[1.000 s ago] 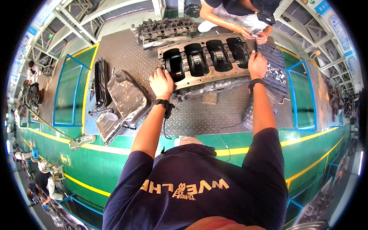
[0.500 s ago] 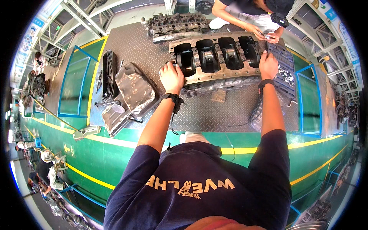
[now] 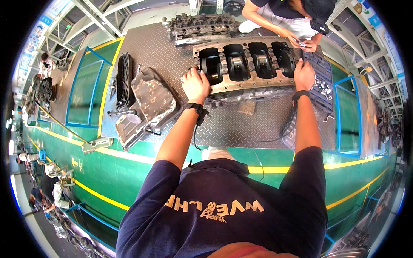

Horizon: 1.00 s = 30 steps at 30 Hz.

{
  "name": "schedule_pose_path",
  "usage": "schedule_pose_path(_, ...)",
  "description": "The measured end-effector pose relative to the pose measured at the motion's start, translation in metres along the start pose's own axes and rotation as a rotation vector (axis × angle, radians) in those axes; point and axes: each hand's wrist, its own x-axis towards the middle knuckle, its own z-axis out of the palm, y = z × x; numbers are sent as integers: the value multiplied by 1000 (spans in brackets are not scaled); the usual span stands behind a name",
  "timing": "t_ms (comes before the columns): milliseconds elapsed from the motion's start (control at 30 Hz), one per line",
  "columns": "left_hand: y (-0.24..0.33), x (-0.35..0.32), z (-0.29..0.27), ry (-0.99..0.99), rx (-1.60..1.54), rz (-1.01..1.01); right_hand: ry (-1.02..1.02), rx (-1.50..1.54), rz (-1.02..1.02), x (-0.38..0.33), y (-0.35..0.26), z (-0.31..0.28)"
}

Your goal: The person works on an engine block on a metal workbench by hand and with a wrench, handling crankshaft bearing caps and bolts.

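Note:
An engine block (image 3: 247, 84) lies on the metal-topped workbench with its open underside facing up. Large dark bays show in it, and parts of a crankshaft (image 3: 236, 64) are visible inside them. My left hand (image 3: 195, 85) grips the block's left end, fingers wrapped over the edge. At the opposite end, my right hand (image 3: 304, 76) holds the block in the same way, its fingertips partly hidden. Close to my left hand rests a worn oil pan (image 3: 155, 92). A blue tool tray (image 3: 323, 81) with loose shiny metal pieces sits right of my right hand.
A cylinder head (image 3: 202, 28) lies at the bench's far side. Across the bench, a co-worker's hands (image 3: 303, 44) hold a small object. A long black part (image 3: 124, 81) lies at left. Blue railings (image 3: 101, 92) flank the diamond-plate bench top (image 3: 232, 129).
The whole view has shifted slightly. My hands stay on the two ends of the engine block. The co-worker's hands have moved a little.

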Motion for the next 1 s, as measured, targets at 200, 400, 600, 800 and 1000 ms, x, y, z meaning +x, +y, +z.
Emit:
schedule_pose_path(200, -2, 0, 8, 58, 29, 61, 22, -32, -10, -1, 8, -7)
schedule_pose_path(400, -2, 1, -1, -29, 32, 10, -143, 31, 39, -2, -12, -11)
schedule_pose_path(600, -28, 8, 24, 49, 23, 162, 1, 149, -18, -1, -2, -11)
schedule_pose_path(800, -16, 6, 24, 20, 38, 84, 210, 720, 44, -6, 38, -25)
schedule_pose_path(1000, -29, 10, 19, 9, -46, -43, 0, 358, 125, -42, 220, 6)
